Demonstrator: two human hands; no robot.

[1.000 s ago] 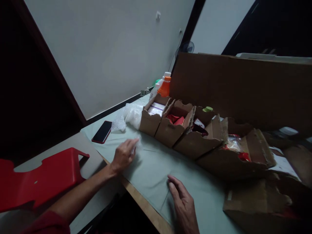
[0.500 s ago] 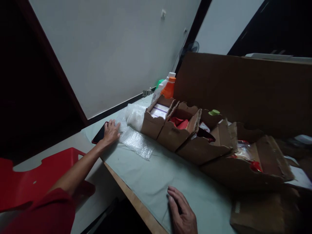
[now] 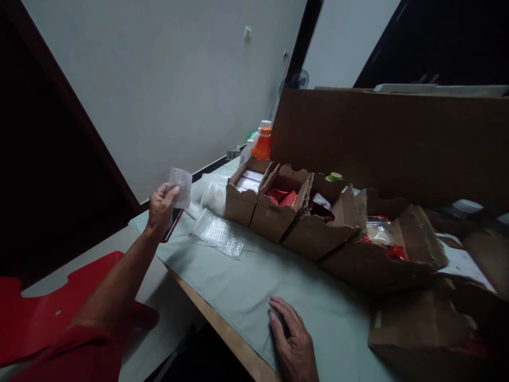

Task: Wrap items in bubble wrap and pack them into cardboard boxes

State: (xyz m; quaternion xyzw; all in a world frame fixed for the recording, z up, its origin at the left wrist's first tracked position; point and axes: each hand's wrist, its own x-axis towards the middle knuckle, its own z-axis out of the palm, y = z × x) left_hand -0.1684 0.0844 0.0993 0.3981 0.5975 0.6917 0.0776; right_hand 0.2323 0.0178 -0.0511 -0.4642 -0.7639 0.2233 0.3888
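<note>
Raised above the table's far left corner, my left hand (image 3: 161, 208) pinches a small piece of bubble wrap (image 3: 182, 187) between thumb and fingers. Below that hand lies a dark phone with a red edge (image 3: 173, 225), partly covered by it. A larger sheet of bubble wrap (image 3: 220, 233) lies flat on the table, with more crumpled bubble wrap (image 3: 214, 193) behind it. My right hand (image 3: 293, 337) rests on the pale green tablecloth (image 3: 238, 286) near the front edge, fingers loosely curved and apart from the thumb, holding nothing visible.
A row of cardboard bins (image 3: 274, 212) runs along the table, holding small boxes and red packets. Bottles, one of them orange (image 3: 261, 146), stand behind them. A large cardboard panel (image 3: 377, 138) rises at the back. A red plastic chair (image 3: 59, 302) is at the left.
My left hand has lifted off the table beside the phone and now holds up a small piece of bubble wrap. The view has shifted slightly right; my right hand stays on the cloth.
</note>
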